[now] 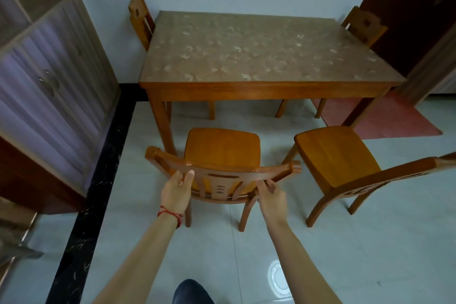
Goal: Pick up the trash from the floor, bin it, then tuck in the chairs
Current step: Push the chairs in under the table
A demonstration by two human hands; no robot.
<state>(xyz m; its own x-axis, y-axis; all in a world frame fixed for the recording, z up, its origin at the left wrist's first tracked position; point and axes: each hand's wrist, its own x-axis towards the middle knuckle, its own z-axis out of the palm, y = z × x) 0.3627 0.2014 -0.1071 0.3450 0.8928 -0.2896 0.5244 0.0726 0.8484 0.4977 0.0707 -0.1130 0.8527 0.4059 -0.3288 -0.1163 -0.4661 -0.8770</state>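
A wooden chair [222, 148] stands in front of me, pulled out from the wooden table [266, 86], its seat facing the table. My left hand [176, 190] grips the left part of its curved backrest. My right hand [271, 192] holds the right part of the same backrest from below. A second wooden chair [335, 153] stands pulled out to the right, turned at an angle. Two more chairs, one at the far left [140, 20] and one at the far right [365, 26], sit at the table's far corners against the wall. No trash or bin is in view.
A tall cabinet [49, 76] with curtained doors stands at the left behind a black floor strip [98, 192]. A dark door [419, 7] and a red mat [385, 118] are at the right. Pale floor tiles stretch around the chairs.
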